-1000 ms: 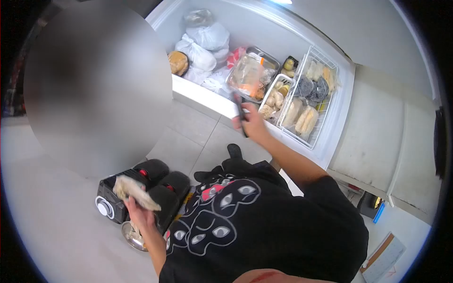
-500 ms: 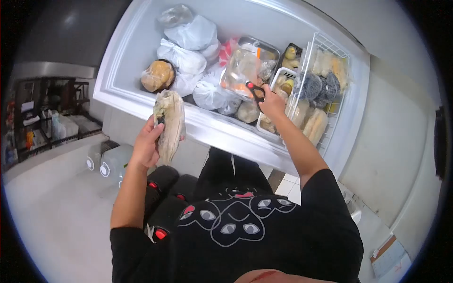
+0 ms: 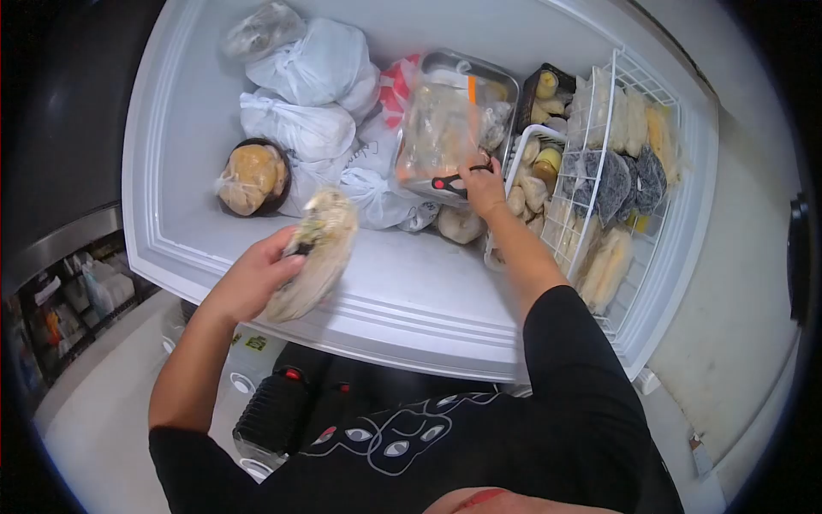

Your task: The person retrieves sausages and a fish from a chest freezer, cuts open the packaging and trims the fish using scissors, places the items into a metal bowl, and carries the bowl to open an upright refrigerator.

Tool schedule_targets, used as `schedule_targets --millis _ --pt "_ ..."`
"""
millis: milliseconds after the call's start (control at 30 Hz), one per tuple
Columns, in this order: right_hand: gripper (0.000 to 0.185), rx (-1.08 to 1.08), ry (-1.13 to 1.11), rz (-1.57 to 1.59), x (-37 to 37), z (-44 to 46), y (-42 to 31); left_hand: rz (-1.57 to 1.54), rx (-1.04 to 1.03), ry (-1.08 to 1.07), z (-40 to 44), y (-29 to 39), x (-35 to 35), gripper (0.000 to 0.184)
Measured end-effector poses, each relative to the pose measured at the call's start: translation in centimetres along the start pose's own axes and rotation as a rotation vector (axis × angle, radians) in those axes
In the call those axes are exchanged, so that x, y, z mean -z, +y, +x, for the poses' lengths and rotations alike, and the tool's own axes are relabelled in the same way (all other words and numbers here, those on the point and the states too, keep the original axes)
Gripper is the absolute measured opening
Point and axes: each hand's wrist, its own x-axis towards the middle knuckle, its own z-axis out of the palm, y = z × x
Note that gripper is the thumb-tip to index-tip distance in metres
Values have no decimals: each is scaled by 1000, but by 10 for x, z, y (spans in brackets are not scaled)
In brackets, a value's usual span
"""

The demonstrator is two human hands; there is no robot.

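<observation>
My left hand (image 3: pixel 257 276) grips a pale, elongated food item in clear plastic wrap (image 3: pixel 321 253), with some green and dark bits showing, above the front rim of a chest freezer (image 3: pixel 402 295). Its contents are blurred, so I cannot tell the kind. Inside the freezer, my right hand (image 3: pixel 485 187) is closed around scissors (image 3: pixel 449 183) with black handles and a red spot. They lie over the near edge of a frosty clear bag with an orange strip (image 3: pixel 441 128), which rests in a metal tray (image 3: pixel 514 90). The scissors' blades are hard to make out.
White knotted bags (image 3: pixel 312 64) fill the freezer's left part, beside a dark bowl (image 3: pixel 282 193) holding a wrapped tan item. A white wire basket (image 3: pixel 612 128) with packed food hangs at the right. Black containers with red caps (image 3: pixel 287 403) stand below the front rim.
The view has moved closer over the freezer. My left hand has brought the wrapped food over its front rim. My right hand has lowered the scissors to the orange-striped bag's near edge.
</observation>
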Motion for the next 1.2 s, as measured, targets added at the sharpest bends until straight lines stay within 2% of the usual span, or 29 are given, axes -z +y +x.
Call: schedule_targets --millis 133,233,367,567,667,800,900,1000,1067,1133,1200 --pt "40 -324 252 504 22 6 -10 257 68 -257 67 -20 -8 44" --pt "38 -525 282 842 46 20 -12 139 121 -340 124 -55 -20 43" --pt "41 -457 326 908 56 19 -8 -219 224 -370 191 -61 -45 44" --pt "37 -481 319 932 62 10 -9 -242 353 -363 258 -78 -51 43" --pt "37 -489 328 933 53 9 -1 -372 375 -236 257 -72 -44 44" --pt "36 -488 309 970 52 7 2 -395 241 -183 268 -74 -22 46" --pt "37 -499 292 968 54 9 -4 -344 74 -244 284 -71 -26 48" --pt "40 -529 268 968 48 15 -10 -280 -103 55 328 -100 -49 47" --pt "40 -545 289 905 47 15 -12 32 -161 140 392 -162 -40 45" --pt "42 -540 318 913 45 12 -14 21 -100 105 354 -118 -72 40" --pt "42 -512 338 920 46 7 -13 -67 47 -18 369 -123 -65 39"
